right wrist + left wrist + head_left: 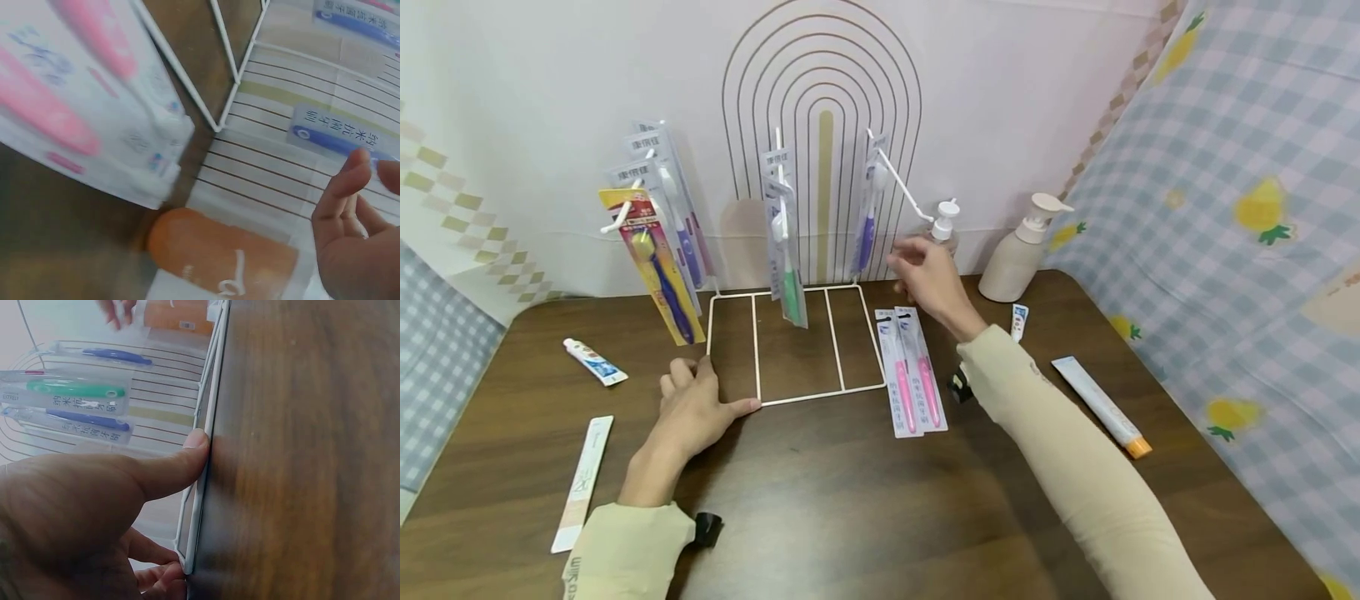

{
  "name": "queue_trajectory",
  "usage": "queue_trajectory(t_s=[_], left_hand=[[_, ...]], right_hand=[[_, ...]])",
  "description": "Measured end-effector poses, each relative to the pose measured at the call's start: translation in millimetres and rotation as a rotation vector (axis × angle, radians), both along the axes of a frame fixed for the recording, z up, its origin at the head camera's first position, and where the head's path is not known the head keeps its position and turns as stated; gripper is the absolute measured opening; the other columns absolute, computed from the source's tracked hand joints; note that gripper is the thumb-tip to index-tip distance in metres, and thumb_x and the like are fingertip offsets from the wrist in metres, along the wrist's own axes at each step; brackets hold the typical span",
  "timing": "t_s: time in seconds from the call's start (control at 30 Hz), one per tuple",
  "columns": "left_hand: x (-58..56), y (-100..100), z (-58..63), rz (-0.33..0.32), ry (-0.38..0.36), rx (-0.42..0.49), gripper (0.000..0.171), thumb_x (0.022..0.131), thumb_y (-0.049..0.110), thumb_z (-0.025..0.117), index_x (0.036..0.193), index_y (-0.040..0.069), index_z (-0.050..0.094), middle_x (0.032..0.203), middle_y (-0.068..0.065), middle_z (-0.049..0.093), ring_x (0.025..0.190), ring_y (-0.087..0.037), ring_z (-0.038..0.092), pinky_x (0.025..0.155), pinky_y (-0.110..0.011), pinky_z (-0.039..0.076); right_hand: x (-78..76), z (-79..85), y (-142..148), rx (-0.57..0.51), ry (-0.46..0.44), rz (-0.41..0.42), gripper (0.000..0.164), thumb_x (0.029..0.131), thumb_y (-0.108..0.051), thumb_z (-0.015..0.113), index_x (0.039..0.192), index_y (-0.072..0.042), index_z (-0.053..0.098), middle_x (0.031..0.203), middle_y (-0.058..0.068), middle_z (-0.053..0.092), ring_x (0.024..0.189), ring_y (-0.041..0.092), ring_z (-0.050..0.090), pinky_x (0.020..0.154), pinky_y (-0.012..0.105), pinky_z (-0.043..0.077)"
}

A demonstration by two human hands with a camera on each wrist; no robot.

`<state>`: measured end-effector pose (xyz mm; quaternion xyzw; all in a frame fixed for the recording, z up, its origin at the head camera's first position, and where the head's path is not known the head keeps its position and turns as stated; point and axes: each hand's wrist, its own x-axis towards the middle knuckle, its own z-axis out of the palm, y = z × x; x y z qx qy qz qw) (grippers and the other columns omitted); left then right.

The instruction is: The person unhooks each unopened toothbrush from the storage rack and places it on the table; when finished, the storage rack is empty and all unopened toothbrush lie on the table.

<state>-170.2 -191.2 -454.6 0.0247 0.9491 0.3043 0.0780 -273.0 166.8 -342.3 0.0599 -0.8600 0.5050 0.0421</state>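
Note:
My left hand (692,412) holds the front left corner of a white wire display rack (797,399). In the left wrist view, the thumb (181,461) presses the front bar while the other fingers bend at the corner. My right hand (934,282), loosely curled with nothing in it, hovers below the rack's right hook (904,185). Beside it hangs a packaged purple toothbrush (867,237). A green toothbrush pack (791,287) hangs in the middle; a yellow-red toothbrush pack (658,275) fronts several on the left hook. Two pink toothbrush packs (901,379) lie right of the rack.
A clear pump bottle (946,225), partly hidden, and a beige pump bottle (1011,265) stand at the back right. Toothpaste tubes lie at left (593,362) and right (1101,406). A long slim packet (582,483) rests at front left. Patterned cloth (1195,250) borders the table.

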Motion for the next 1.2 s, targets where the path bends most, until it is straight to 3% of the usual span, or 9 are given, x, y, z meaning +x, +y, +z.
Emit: queue_trajectory(t_s=[0.2,0.33,0.47,0.6,0.8,0.87,1.03,1.2], left_hand=[[3.8,7.2,10.2,0.005,-0.046,-0.008,0.129,0.100,0.058,0.085,0.170,-0.025,0.017,0.152,-0.045,0.024,0.120,-0.051,0.029,0.102,-0.063,0.043],[3.4,14.9,18.6,0.009,-0.041,0.000,0.126,0.100,0.053,0.086,0.170,-0.026,0.017,0.154,-0.046,0.023,0.121,-0.051,0.029,0.106,-0.066,0.042],[1.7,22.3,26.5,0.015,-0.047,0.010,0.123,0.101,0.049,0.087,0.170,-0.026,0.017,0.151,-0.044,0.025,0.120,-0.049,0.028,0.105,-0.064,0.041],[1.1,22.5,27.3,0.018,-0.058,0.008,0.124,0.101,0.050,0.087,0.170,-0.025,0.017,0.148,-0.041,0.026,0.118,-0.048,0.028,0.103,-0.061,0.042],[-3.1,12.1,10.7,0.014,-0.035,0.006,0.127,0.099,0.054,0.087,0.170,-0.025,0.017,0.147,-0.040,0.027,0.117,-0.047,0.028,0.100,-0.060,0.042],[-3.9,9.3,6.2,0.014,-0.030,0.009,0.128,0.099,0.054,0.087,0.170,-0.025,0.017,0.147,-0.040,0.027,0.116,-0.047,0.028,0.099,-0.061,0.043],[-2.1,6.0,5.2,0.015,-0.037,0.002,0.129,0.099,0.055,0.087,0.170,-0.025,0.017,0.149,-0.043,0.026,0.117,-0.049,0.028,0.100,-0.062,0.043],[1.7,1.8,7.0,0.019,-0.043,0.005,0.127,0.100,0.054,0.086,0.170,-0.025,0.016,0.154,-0.045,0.023,0.119,-0.050,0.028,0.102,-0.064,0.043]], right_hand=[[-19.2,20.9,-17.5,-0.086,-0.009,0.020,0.071,0.111,-0.008,0.072,0.176,-0.007,0.044,0.171,0.025,0.053,0.080,0.013,0.070,0.060,0.022,0.057],[-25.4,29.2,-24.5,-0.123,-0.021,0.000,0.076,0.108,-0.004,0.073,0.177,-0.008,0.040,0.177,0.026,0.043,0.085,0.015,0.070,0.066,0.025,0.062],[-26.0,34.0,-30.1,-0.194,-0.021,-0.037,0.064,0.111,-0.006,0.070,0.170,-0.001,0.045,0.174,0.027,0.042,0.087,0.014,0.070,0.071,0.027,0.065],[-24.5,32.8,-34.8,-0.259,0.006,-0.061,0.043,0.114,-0.007,0.066,0.152,0.009,0.056,0.163,0.028,0.056,0.084,0.010,0.070,0.068,0.024,0.063],[-20.2,28.6,-36.4,-0.244,0.079,-0.060,0.027,0.116,-0.007,0.065,0.132,0.014,0.065,0.137,0.032,0.073,0.073,0.005,0.069,0.060,0.020,0.057],[-18.3,28.2,-35.9,-0.254,0.105,-0.081,0.024,0.115,-0.007,0.065,0.128,0.013,0.068,0.125,0.028,0.076,0.068,0.003,0.068,0.057,0.019,0.056],[-11.0,30.6,-29.0,-0.379,0.135,-0.149,0.006,0.113,-0.003,0.067,0.111,0.002,0.069,0.092,0.001,0.076,0.056,0.002,0.066,0.049,0.018,0.049],[0.1,25.5,-8.0,-0.310,0.189,-0.115,0.018,0.115,-0.007,0.065,0.119,0.009,0.073,0.072,-0.010,0.066,0.051,0.002,0.059,0.050,0.017,0.046]])
